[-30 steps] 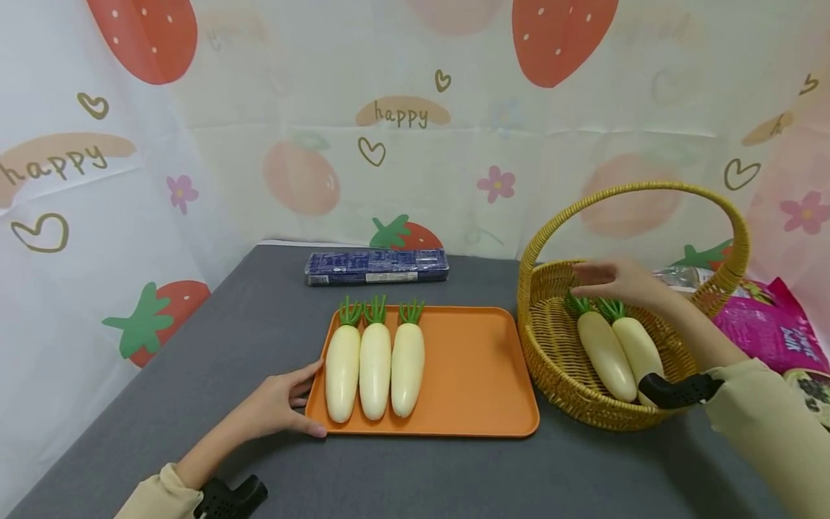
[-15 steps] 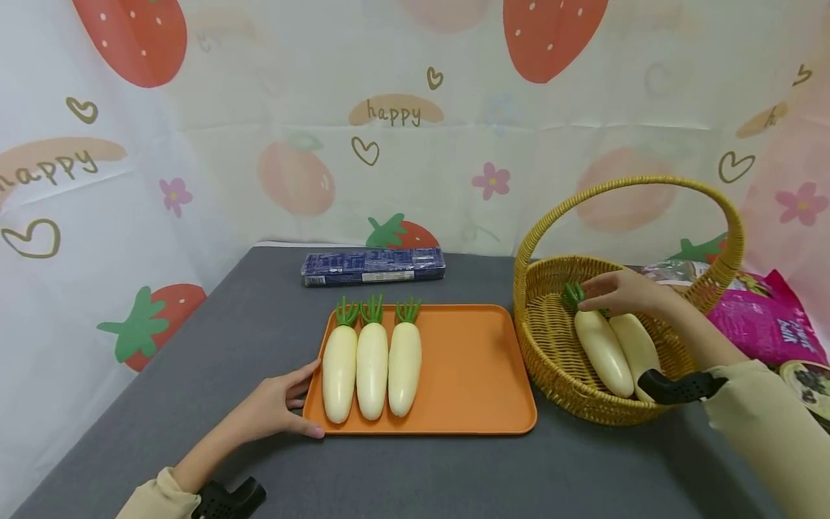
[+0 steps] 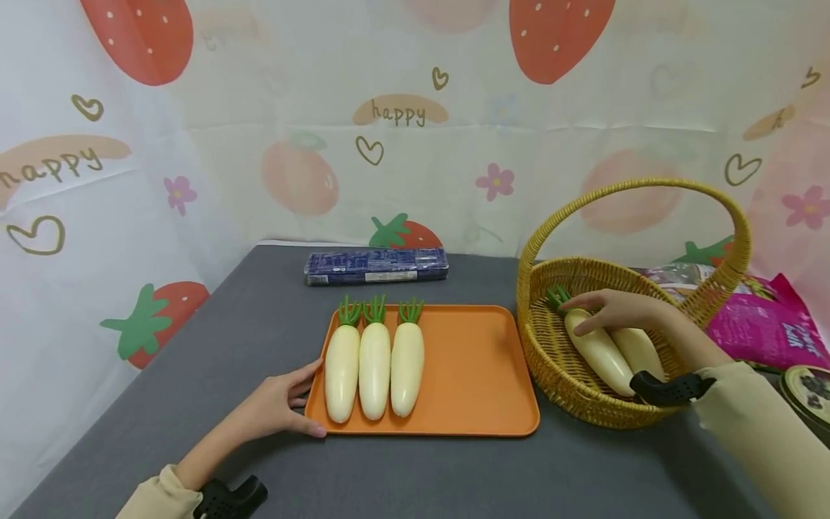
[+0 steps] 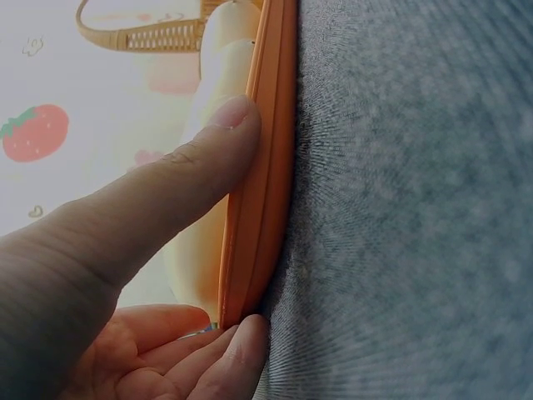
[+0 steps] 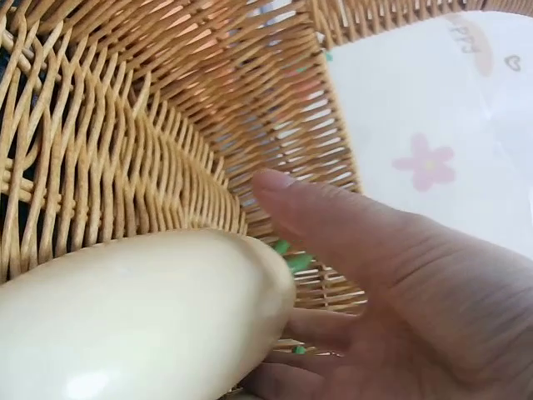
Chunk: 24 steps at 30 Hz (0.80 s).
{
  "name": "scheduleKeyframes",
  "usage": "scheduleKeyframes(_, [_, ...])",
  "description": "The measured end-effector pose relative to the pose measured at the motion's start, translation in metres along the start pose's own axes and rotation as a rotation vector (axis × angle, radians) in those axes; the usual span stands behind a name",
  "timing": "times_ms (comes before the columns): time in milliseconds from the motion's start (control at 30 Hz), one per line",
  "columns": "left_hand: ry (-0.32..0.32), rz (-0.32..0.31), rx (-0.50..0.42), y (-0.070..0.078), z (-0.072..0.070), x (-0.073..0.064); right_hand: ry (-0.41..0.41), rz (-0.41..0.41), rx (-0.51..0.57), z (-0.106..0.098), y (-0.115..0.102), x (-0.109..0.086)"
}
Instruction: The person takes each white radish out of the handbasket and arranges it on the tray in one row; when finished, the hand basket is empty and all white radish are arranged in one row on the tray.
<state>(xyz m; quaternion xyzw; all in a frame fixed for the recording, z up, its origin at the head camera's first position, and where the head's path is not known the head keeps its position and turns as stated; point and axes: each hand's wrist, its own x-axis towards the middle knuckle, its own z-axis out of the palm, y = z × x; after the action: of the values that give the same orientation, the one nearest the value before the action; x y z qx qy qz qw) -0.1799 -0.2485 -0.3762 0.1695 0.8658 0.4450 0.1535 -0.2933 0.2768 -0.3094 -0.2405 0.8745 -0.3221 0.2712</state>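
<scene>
In the head view, my left hand (image 3: 275,409) holds the left front corner of an orange tray (image 3: 473,375). The left wrist view has the thumb against the tray's rim (image 4: 262,167), with fingers around the corner. Three white radishes (image 3: 375,371) with green tops lie side by side on the tray's left half. My right hand (image 3: 619,311) is inside a yellow wicker basket (image 3: 570,396), over the leafy end of a white radish (image 3: 599,353). Its thumb stands apart from that radish (image 5: 141,317) in the right wrist view; some fingers are hidden behind it. Another radish (image 3: 638,349) lies alongside, partly covered.
The basket's tall handle (image 3: 638,184) arches above the right hand. A blue wrapped box (image 3: 376,267) lies behind the tray. Pink packaging (image 3: 768,324) and a round tin (image 3: 807,393) stand right of the basket on the grey table (image 3: 415,476).
My right hand has come down from above the basket onto the leafy end of the nearer radish, whose top has shifted slightly left. The left hand keeps its place on the tray.
</scene>
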Motion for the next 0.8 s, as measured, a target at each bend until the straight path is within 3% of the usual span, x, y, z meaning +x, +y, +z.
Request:
scheduleKeyframes(100, [-0.005,0.001,-0.004,-0.001,0.001,0.000,-0.027,-0.007,-0.038,0.001,0.001,0.001])
scheduleKeyframes(433, [0.001,0.003,0.012,0.000,-0.001,0.000,-0.019,0.150,0.002,0.005,-0.014,0.003])
scheduleKeyframes(800, [-0.001,-0.007,0.033,0.003,-0.001,-0.002,0.017,0.143,-0.012,0.002,-0.008,0.004])
